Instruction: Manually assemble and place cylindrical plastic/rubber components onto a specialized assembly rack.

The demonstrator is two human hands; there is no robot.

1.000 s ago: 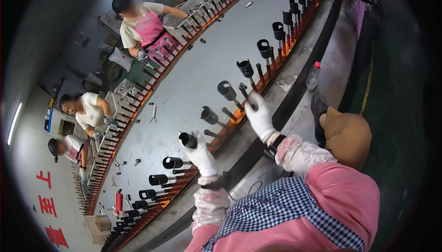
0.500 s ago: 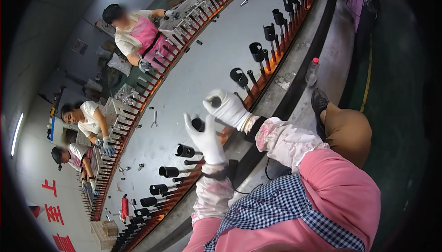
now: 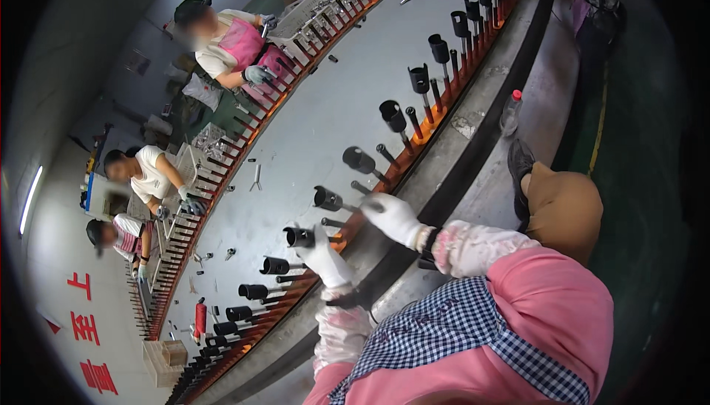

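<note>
My left hand [image 3: 325, 258], in a white glove, has its fingers wrapped round a black notched cup-shaped fitting [image 3: 299, 237] at the near edge of the curved rack. My white-gloved right hand [image 3: 392, 218] is just to the right, beside the row of posts. Its fingers are curled together, slightly blurred, with a dark patch at the tips; what they hold, if anything, is unclear. Farther along stand another black cup [image 3: 325, 198] and a blurred one [image 3: 359, 159], both tilted on their posts and apart from my hands. A short dark post [image 3: 360, 187] rises near my right fingertips.
The grey curved table [image 3: 296, 142] carries a forked metal piece [image 3: 256, 176] and small loose parts. A red cylinder [image 3: 200, 318] stands at the lower left. A red-capped bottle [image 3: 510, 113] is at right. Several co-workers handle parts along the far rack [image 3: 251, 137].
My left hand has lowered to a cup on the near row. My right hand has moved down and to the right. Two cups formerly at my hands now show on posts.
</note>
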